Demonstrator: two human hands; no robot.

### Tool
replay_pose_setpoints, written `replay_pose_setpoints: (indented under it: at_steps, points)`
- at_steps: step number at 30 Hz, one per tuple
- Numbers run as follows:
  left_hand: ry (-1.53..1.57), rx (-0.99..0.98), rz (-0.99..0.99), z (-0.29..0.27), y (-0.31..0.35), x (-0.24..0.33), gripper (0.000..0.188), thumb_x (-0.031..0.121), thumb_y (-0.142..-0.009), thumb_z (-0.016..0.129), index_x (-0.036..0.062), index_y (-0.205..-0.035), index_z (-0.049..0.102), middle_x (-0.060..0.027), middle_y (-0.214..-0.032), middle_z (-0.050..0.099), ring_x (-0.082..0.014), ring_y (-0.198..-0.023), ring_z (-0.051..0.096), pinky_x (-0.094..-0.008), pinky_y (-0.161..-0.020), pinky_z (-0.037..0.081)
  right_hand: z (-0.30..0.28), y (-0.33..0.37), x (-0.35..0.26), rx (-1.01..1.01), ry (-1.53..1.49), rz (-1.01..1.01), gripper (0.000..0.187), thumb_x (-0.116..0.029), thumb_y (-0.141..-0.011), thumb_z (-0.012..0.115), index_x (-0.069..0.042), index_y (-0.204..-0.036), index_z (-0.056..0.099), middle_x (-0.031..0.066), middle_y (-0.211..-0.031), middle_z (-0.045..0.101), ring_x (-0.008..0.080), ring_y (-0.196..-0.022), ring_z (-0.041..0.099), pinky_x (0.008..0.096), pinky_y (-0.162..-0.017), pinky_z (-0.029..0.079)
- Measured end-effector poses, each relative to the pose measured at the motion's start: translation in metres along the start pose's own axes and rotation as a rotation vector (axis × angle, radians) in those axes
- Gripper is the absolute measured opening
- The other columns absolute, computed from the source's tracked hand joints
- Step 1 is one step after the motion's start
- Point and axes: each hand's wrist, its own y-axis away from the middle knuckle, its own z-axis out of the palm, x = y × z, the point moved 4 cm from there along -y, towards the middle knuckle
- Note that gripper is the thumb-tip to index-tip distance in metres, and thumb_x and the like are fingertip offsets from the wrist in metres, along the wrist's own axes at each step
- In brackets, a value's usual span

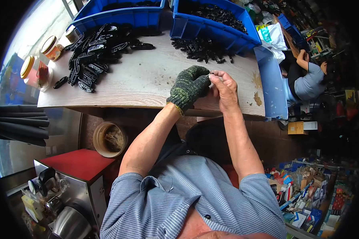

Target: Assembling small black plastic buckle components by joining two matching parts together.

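Observation:
My left hand [189, 85], in a dark green knitted glove, is closed above the table's near edge. My right hand [227, 89] is bare, its thumb and fingers pinched together against the gloved fingertips. Whatever lies between them is hidden or too small to name. Beyond the hands, small black jagged parts [201, 49] are spread on the pale wooden table [147, 75]. Farther left lies a heap of flat, oblong black pieces [92, 55] with light outlines.
Two blue bins, one at the back left [119, 16] and one at the back right [211, 30], hold black parts. Lidded jars [36, 72] line the left edge. A bucket [109, 139] stands below on the floor. Another person [309, 77] sits at the right.

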Motion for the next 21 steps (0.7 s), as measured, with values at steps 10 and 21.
replay_pose_setpoints:
  at_steps: [10,21]
  points:
    - [-0.790,0.191,0.252,-0.041,0.006,0.027,0.045,0.028,-0.091,0.070,0.0111,-0.132,0.059,-0.0137,-0.097,0.075,-0.0223,-0.083,0.072,-0.0353,-0.081,0.055,-0.005,0.002,0.002,-0.089,-0.023,0.037,0.018,-0.021,-0.088,0.077,-0.007,-0.093,0.067,-0.0008,-0.053,0.053,0.0093,-0.045,0.051,0.0278,-0.055,0.054]
    - [-1.652,0.479,0.247,-0.135,-0.038,0.060,0.019,0.028,-0.089,0.058,0.0120,-0.097,0.066,-0.0185,-0.092,0.070,-0.0395,-0.092,0.068,-0.0511,-0.077,0.053,-0.002,0.001,0.002,-0.003,-0.096,-0.021,0.018,-0.020,-0.087,0.077,-0.006,-0.091,0.066,0.0001,-0.048,0.049,0.0138,-0.044,0.056,0.0346,-0.055,0.058]
